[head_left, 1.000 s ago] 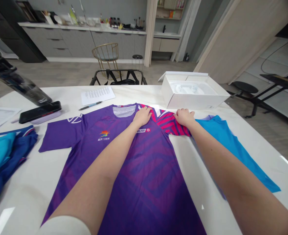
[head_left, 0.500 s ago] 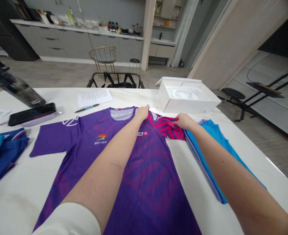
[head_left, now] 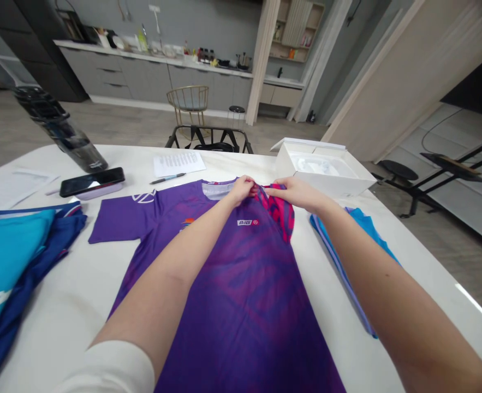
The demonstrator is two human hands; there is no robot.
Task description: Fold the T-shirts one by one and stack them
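- Purple shirt [head_left: 244, 284]: front up on the bench [head_left: 72, 305], its pink sleeve [head_left: 284, 215] rumpled.
- Left hand [head_left: 242, 189]: clamped on the shirt's shoulder, beside the collar [head_left: 217, 190].
- Right hand [head_left: 300, 192]: pinching the top of that sleeve, near the left hand.
- Beyond the shirt: pen [head_left: 167, 178], printed sheet [head_left: 179, 162], white box [head_left: 347, 184] (lid open).
- Left of the shirt: phone [head_left: 92, 182], bottle [head_left: 69, 134], blue clothes [head_left: 11, 245].
- Right of the shirt: a blue garment [head_left: 372, 224], partly hidden.

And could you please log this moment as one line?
left hand: gripping purple shirt near collar; right hand: gripping its pink sleeve; purple sleeve: spread flat; white box: open, beyond shirt
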